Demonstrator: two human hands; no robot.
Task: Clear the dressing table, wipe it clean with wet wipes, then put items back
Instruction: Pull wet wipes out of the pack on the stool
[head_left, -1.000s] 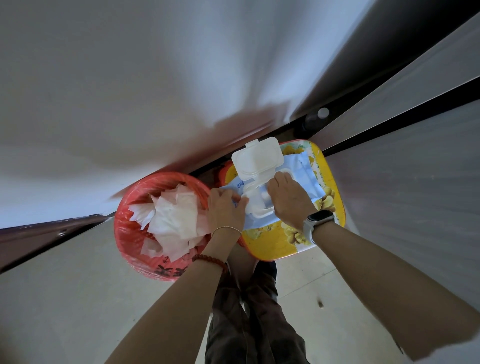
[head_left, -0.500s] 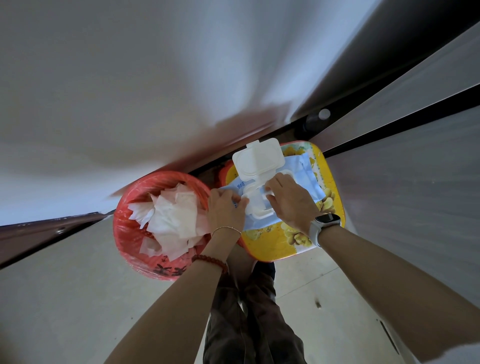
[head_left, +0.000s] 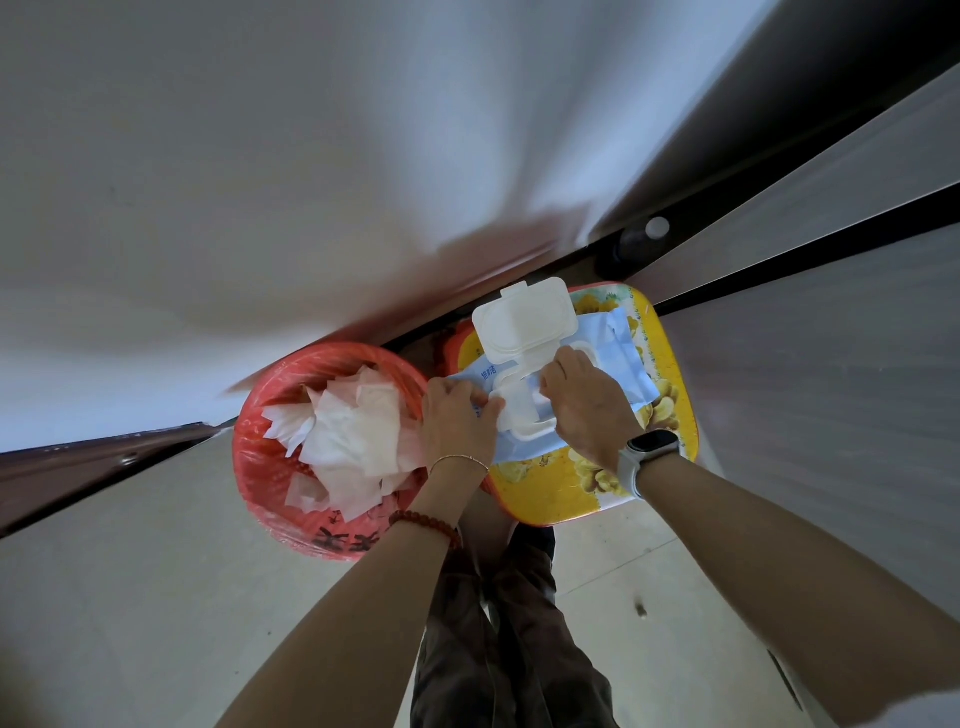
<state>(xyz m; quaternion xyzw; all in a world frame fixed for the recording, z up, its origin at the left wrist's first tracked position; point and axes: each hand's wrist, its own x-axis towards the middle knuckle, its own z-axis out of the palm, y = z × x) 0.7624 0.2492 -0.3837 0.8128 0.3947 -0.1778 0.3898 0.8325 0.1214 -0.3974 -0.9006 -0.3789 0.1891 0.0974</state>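
Wipes pack lying lengthwise across stool; my left hand is pressing its near end flat while my right hand, closer, is pinching at the opening.

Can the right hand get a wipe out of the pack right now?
Probably yes. The white flip lid stands open, and the right hand already has its fingers at the opening of the wipes pack, while the left hand steadies it. Nothing blocks the way.
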